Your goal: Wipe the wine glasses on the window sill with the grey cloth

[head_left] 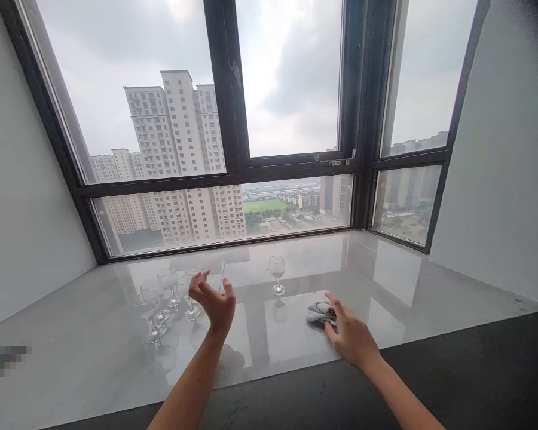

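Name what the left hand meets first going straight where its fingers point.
Likely the nearest wine glass, just beyond the left hand, though the hand's height above it is unclear.

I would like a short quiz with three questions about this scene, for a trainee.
1. True or false: the right hand touches the grey cloth.
2. Which is nearest to the left hand? A) the group of glasses B) the single glass C) the grey cloth
3. Fill in: the single glass stands ____ (upright / on its side).
Key: 1 true; 2 A; 3 upright.
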The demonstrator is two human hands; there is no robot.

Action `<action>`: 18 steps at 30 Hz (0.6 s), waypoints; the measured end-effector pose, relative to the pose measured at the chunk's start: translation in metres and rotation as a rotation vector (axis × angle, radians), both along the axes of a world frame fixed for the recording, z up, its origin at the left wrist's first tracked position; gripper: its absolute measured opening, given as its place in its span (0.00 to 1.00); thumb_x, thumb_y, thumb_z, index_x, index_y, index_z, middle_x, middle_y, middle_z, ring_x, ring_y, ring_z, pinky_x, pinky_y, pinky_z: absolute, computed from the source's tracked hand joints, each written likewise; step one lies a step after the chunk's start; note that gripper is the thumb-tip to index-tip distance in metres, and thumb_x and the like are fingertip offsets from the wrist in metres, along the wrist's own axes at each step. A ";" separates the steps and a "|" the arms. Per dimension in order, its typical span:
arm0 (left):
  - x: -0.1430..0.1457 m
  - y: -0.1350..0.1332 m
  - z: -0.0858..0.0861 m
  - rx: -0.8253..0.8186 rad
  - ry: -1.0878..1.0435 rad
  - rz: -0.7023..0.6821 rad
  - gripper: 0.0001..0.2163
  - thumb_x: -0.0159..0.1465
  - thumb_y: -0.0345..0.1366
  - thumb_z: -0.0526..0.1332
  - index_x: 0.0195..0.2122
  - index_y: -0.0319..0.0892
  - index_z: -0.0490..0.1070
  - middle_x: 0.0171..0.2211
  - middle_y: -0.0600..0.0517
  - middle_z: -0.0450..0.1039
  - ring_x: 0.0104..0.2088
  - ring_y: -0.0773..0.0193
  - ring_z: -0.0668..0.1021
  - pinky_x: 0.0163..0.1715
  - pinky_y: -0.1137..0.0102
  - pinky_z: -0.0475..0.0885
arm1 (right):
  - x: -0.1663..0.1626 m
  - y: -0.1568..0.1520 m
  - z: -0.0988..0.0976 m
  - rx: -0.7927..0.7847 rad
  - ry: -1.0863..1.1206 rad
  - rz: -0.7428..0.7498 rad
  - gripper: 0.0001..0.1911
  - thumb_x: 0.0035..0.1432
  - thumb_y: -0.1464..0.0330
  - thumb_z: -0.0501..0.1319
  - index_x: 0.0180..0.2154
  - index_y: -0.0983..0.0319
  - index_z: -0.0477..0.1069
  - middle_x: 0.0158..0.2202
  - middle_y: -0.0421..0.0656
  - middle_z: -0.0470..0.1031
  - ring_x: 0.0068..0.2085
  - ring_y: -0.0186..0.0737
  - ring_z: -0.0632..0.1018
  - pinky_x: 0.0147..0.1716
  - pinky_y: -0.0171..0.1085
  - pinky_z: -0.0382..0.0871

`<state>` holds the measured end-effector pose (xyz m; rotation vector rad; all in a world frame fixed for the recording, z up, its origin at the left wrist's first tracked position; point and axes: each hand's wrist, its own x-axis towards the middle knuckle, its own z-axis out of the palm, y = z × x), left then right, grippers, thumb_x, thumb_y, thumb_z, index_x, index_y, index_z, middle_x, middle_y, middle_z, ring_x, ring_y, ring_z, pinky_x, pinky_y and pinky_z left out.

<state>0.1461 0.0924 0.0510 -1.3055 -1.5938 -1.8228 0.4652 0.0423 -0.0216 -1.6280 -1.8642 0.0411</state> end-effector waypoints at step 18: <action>-0.086 0.030 -0.049 -0.281 -0.623 0.102 0.36 0.47 0.44 0.65 0.54 0.44 0.49 0.49 0.44 0.64 0.46 0.46 0.73 0.45 0.52 0.70 | 0.000 -0.010 0.008 0.142 0.245 -0.013 0.38 0.59 0.69 0.53 0.67 0.60 0.39 0.45 0.45 0.75 0.43 0.43 0.77 0.37 0.38 0.68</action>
